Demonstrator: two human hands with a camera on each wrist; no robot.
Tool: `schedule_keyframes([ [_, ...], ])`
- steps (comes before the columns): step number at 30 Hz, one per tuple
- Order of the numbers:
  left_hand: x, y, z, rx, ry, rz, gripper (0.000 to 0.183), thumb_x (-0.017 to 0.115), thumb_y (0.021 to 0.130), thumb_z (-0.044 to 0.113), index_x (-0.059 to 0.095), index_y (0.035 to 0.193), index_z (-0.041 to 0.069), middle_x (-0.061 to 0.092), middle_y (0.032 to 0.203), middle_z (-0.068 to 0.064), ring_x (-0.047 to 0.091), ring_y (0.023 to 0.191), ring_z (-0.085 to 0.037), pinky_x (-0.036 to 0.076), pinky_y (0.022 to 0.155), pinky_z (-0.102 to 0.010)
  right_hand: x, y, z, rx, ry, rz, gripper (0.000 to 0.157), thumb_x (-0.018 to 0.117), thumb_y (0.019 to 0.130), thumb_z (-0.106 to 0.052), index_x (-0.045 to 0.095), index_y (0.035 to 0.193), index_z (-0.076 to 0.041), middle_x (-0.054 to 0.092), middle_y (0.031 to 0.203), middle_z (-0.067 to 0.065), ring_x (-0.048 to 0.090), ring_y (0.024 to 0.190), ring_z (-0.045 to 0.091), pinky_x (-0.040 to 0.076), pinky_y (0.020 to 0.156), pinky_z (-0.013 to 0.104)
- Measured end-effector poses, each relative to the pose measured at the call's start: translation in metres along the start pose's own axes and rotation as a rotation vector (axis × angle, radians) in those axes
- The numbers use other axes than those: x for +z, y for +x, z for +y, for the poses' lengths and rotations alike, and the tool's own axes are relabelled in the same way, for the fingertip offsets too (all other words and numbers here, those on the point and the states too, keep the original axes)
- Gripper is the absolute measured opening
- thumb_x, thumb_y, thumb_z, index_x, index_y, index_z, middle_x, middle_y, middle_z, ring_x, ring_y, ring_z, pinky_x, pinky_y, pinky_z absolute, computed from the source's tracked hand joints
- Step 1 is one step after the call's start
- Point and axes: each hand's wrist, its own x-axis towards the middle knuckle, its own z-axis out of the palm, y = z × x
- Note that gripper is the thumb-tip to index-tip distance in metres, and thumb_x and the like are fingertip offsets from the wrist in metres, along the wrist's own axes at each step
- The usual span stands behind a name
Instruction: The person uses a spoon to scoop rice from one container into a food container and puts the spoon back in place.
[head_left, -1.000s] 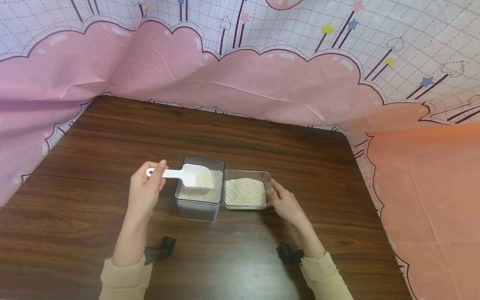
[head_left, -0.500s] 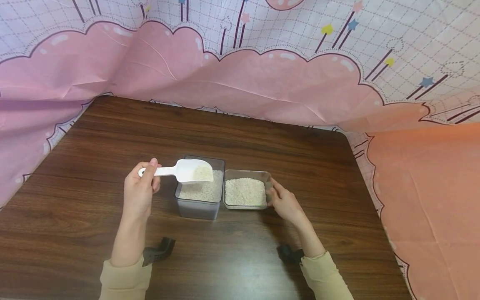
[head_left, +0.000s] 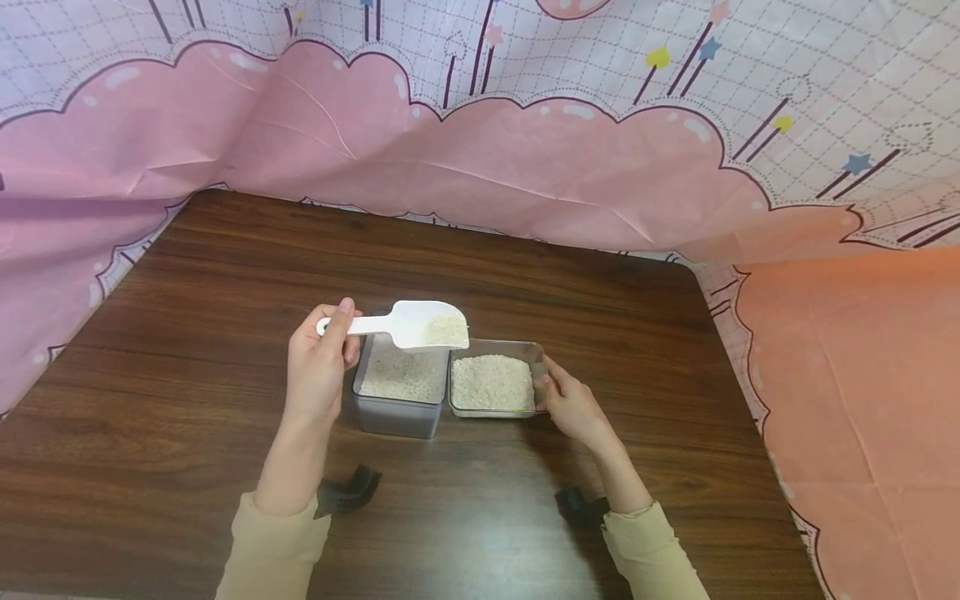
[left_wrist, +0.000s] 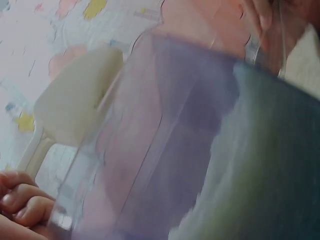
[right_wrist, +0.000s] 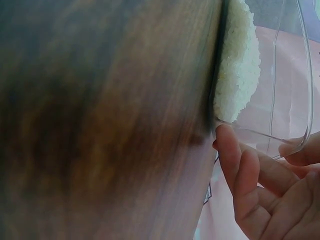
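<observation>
My left hand grips the handle of a white scoop, which carries a small heap of rice near its front edge. The scoop is held in the air over the back of a tall grey see-through container, its tip reaching over the clear container's near-left corner area. Rice fills much of the grey container. Beside it on the right is a lower clear plastic container with rice inside. My right hand holds that container's right side; in the right wrist view the thumb is at its rim and fingers lie lower along its wall.
Both containers stand close together on a dark wooden table. A pink and white patterned cloth hangs behind the table and at its sides. Black wrist-camera mounts stick out from both forearms.
My left hand first drew the scoop slightly left, then moved it right and away from me, toward the clear container. The right hand and both containers have stayed put.
</observation>
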Motion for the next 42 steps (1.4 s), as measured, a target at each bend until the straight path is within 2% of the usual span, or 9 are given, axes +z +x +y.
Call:
schedule_keyframes([
  [2, 0.01, 0.0, -0.001, -0.005, 0.011, -0.025, 0.021, 0.055, 0.101, 0.02, 0.057, 0.084, 0.008, 0.041, 0.051, 0.004, 0.035, 0.047, -0.007, 0.027, 0.049, -0.02, 0.0, 0.0, 0.0, 0.001, 0.002, 0.003, 0.05, 0.037, 0.106, -0.017, 0.026, 0.153, -0.003, 0.063, 0.126, 0.018, 0.066, 0.08, 0.022, 0.044, 0.059, 0.031],
  [6, 0.027, 0.001, -0.005, -0.006, 0.064, -0.069, 0.021, 0.053, 0.102, 0.019, 0.055, 0.084, 0.007, 0.04, 0.051, 0.005, 0.034, 0.047, -0.007, 0.024, 0.047, -0.019, 0.0, 0.0, 0.0, -0.005, -0.002, 0.004, 0.049, 0.037, 0.106, -0.016, 0.027, 0.152, -0.002, 0.064, 0.125, 0.019, 0.066, 0.079, 0.022, 0.045, 0.06, 0.031],
  [12, 0.05, 0.002, -0.007, 0.018, 0.166, -0.128, 0.022, 0.053, 0.101, 0.017, 0.056, 0.088, 0.0, 0.039, 0.049, 0.005, 0.031, 0.044, -0.007, 0.02, 0.043, -0.019, 0.0, 0.0, 0.001, -0.005, -0.013, 0.017, 0.049, 0.038, 0.106, -0.015, 0.028, 0.152, -0.002, 0.064, 0.124, 0.019, 0.066, 0.077, 0.022, 0.044, 0.059, 0.03],
  [16, 0.064, 0.002, -0.009, 0.017, 0.253, -0.165, 0.023, 0.053, 0.101, 0.018, 0.057, 0.091, -0.002, 0.039, 0.046, 0.006, 0.03, 0.041, -0.005, 0.021, 0.04, -0.019, -0.001, 0.0, 0.001, -0.002, -0.007, 0.016, 0.049, 0.038, 0.106, -0.016, 0.027, 0.152, -0.002, 0.064, 0.124, 0.02, 0.064, 0.074, 0.022, 0.042, 0.056, 0.029],
  [21, 0.077, 0.001, -0.017, 0.04, 0.396, -0.202, 0.024, 0.055, 0.1, 0.021, 0.059, 0.09, 0.0, 0.045, 0.05, 0.003, 0.031, 0.039, -0.005, 0.023, 0.038, -0.019, 0.0, 0.001, 0.002, -0.006, -0.005, 0.015, 0.049, 0.038, 0.106, -0.015, 0.028, 0.152, -0.001, 0.064, 0.123, 0.02, 0.062, 0.071, 0.022, 0.042, 0.056, 0.029],
  [30, 0.091, 0.0, -0.021, 0.132, 0.612, -0.27, 0.026, 0.052, 0.101, 0.024, 0.06, 0.092, 0.001, 0.046, 0.053, 0.0, 0.033, 0.04, -0.009, 0.024, 0.038, -0.021, 0.0, 0.001, 0.002, -0.015, -0.013, 0.021, 0.049, 0.038, 0.106, -0.016, 0.029, 0.152, -0.002, 0.065, 0.121, 0.022, 0.064, 0.073, 0.022, 0.041, 0.055, 0.03],
  [35, 0.095, -0.002, -0.018, 0.163, 0.716, -0.279, 0.025, 0.052, 0.102, 0.026, 0.06, 0.094, 0.003, 0.056, 0.058, -0.003, 0.044, 0.045, -0.011, 0.029, 0.041, -0.023, 0.0, 0.0, 0.001, -0.019, -0.011, 0.021, 0.049, 0.038, 0.106, -0.017, 0.03, 0.152, -0.003, 0.064, 0.122, 0.023, 0.064, 0.073, 0.022, 0.041, 0.054, 0.03],
  [38, 0.095, -0.003, -0.016, 0.173, 0.739, -0.275, 0.025, 0.052, 0.102, 0.026, 0.06, 0.094, 0.003, 0.057, 0.058, -0.004, 0.046, 0.046, -0.012, 0.03, 0.042, -0.025, 0.0, 0.0, 0.001, -0.016, -0.009, 0.022, 0.049, 0.038, 0.106, -0.017, 0.03, 0.152, -0.003, 0.064, 0.122, 0.023, 0.064, 0.075, 0.023, 0.041, 0.055, 0.031],
  [42, 0.092, -0.004, -0.015, 0.197, 0.711, -0.255, 0.025, 0.052, 0.102, 0.024, 0.059, 0.092, 0.002, 0.052, 0.055, -0.003, 0.041, 0.043, -0.01, 0.028, 0.04, -0.022, -0.001, 0.001, 0.001, -0.016, -0.027, 0.027, 0.048, 0.038, 0.106, -0.017, 0.03, 0.151, -0.002, 0.065, 0.12, 0.023, 0.067, 0.083, 0.025, 0.044, 0.063, 0.032],
])
